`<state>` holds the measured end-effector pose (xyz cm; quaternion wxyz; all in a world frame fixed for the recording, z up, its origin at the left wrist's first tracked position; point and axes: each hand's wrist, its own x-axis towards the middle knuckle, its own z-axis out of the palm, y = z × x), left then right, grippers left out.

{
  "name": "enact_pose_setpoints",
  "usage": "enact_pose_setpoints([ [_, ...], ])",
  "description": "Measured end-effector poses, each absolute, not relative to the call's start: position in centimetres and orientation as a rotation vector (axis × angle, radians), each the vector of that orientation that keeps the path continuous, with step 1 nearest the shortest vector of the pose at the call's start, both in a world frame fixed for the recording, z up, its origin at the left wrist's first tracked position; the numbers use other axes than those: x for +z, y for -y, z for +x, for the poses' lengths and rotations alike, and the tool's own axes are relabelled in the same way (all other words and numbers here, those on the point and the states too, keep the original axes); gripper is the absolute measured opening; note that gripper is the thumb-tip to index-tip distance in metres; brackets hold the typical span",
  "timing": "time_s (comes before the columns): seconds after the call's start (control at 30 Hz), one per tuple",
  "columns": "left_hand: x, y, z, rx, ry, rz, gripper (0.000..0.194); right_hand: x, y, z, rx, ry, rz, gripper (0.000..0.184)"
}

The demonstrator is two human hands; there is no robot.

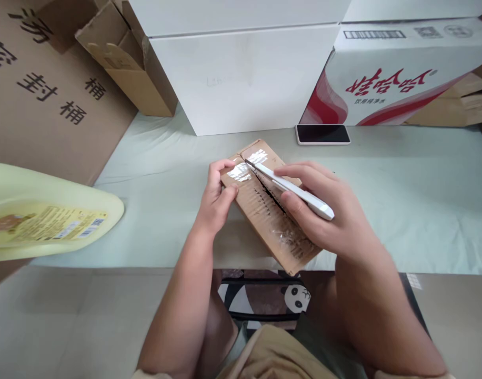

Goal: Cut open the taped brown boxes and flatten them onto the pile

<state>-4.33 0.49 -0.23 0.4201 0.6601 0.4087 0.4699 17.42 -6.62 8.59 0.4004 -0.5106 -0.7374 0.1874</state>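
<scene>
A small flat cardboard box (264,210) lies slanted at the table's front edge, one corner jutting past it. Clear shiny tape covers its top, and a dark slit runs along the middle seam. My left hand (219,197) grips the box's far left side, thumb on top. In my right hand (323,202) is a white utility knife (292,188), held from above with the index finger along its handle. Its blade tip touches the tape at the far end of the seam. The palm side of my right hand is hidden.
A phone (323,135) lies before the white carton (244,84) and a red-and-white water carton (387,79). On the left are a large brown carton (67,137), an open cardboard box (146,89) and a yellow bottle (55,210). A pale green cloth (402,210) covers the table.
</scene>
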Motion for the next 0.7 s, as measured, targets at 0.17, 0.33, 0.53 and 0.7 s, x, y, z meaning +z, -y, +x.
enact_pose_setpoints([
  [0.17, 0.0, -0.4, -4.1, 1.174, -1.046, 1.639, 0.036, 8.6, 6.5, 17.3, 0.474, 1.873, -1.331, 0.021],
  [0.33, 0.0, -0.4, -4.1, 1.152, -1.084, 1.652, 0.035, 8.8, 6.2, 17.1, 0.519, 1.857, -1.411, 0.023],
  [0.53, -0.5, -0.7, -4.3, 1.161, -1.059, 1.669, 0.037, 9.2, 6.4, 17.1, 0.535, 1.823, -1.374, 0.017],
  [0.7, -1.5, -0.9, -4.0, 1.237, -1.045, 1.621, 0.057, 9.1, 7.1, 17.2, 0.479, 1.589, -1.362, 0.013],
])
